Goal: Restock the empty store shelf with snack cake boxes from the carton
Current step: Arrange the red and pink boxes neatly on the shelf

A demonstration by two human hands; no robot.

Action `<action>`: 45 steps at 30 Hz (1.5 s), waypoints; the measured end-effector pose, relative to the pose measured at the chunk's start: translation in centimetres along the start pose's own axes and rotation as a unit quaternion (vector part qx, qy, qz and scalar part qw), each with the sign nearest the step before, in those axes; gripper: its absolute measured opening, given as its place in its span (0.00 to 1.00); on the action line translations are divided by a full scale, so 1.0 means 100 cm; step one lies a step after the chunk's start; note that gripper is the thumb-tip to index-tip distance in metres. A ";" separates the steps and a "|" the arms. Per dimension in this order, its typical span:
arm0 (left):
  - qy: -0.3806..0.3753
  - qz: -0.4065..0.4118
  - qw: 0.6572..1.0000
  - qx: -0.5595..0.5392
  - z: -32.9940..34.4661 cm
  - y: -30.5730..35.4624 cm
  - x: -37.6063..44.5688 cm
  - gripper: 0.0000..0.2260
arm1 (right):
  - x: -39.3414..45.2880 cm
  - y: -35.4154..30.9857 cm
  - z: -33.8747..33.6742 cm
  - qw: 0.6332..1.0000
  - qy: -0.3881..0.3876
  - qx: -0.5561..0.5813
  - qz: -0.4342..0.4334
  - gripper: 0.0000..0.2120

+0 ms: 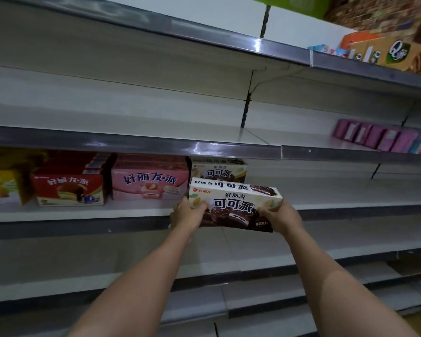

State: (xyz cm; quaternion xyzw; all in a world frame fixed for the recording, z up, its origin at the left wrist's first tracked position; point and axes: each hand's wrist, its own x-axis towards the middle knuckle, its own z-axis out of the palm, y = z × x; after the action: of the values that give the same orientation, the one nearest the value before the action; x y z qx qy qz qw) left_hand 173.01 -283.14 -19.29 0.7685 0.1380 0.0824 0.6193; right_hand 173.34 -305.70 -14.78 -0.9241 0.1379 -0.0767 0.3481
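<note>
A white and brown cocoa pie box [236,201] is held at the front edge of the middle shelf [107,212]. My left hand [187,214] grips its left end and my right hand [281,216] grips its right end. Directly behind it another box of the same kind [219,170] stands on the shelf. Left of that stand pink strawberry pie boxes [150,182], red pie boxes [69,188] and a yellow box [1,184]. The carton is out of view.
The shelf to the right of the held box is bare [338,190]. The shelf above carries purple packs [374,138] at the far right. Orange and yellow boxes [384,53] sit on the top shelf. Lower shelves [253,254] run below my arms.
</note>
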 end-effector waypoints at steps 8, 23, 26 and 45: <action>-0.058 -0.015 0.998 -0.036 0.026 0.016 0.065 0.22 | 0.083 -0.013 0.020 0.999 0.020 0.036 -0.030 0.25; 0.103 -0.041 0.989 0.097 0.074 -0.007 0.114 0.21 | 0.180 0.009 0.082 0.990 -0.036 0.129 -0.054 0.23; 0.094 -0.059 0.993 0.040 0.078 -0.001 0.122 0.22 | 0.194 0.003 0.089 0.986 -0.058 0.145 -0.050 0.23; 0.088 -0.030 0.996 -0.008 0.081 0.005 0.107 0.24 | 0.192 -0.013 0.103 0.982 -0.063 0.176 -0.031 0.24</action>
State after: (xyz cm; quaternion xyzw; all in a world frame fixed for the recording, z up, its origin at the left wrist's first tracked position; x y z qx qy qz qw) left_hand 185.64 -287.44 -21.02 0.7489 0.2145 0.1319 0.6130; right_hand 194.35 -304.22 -20.72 -0.8549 0.0718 -0.0524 0.5111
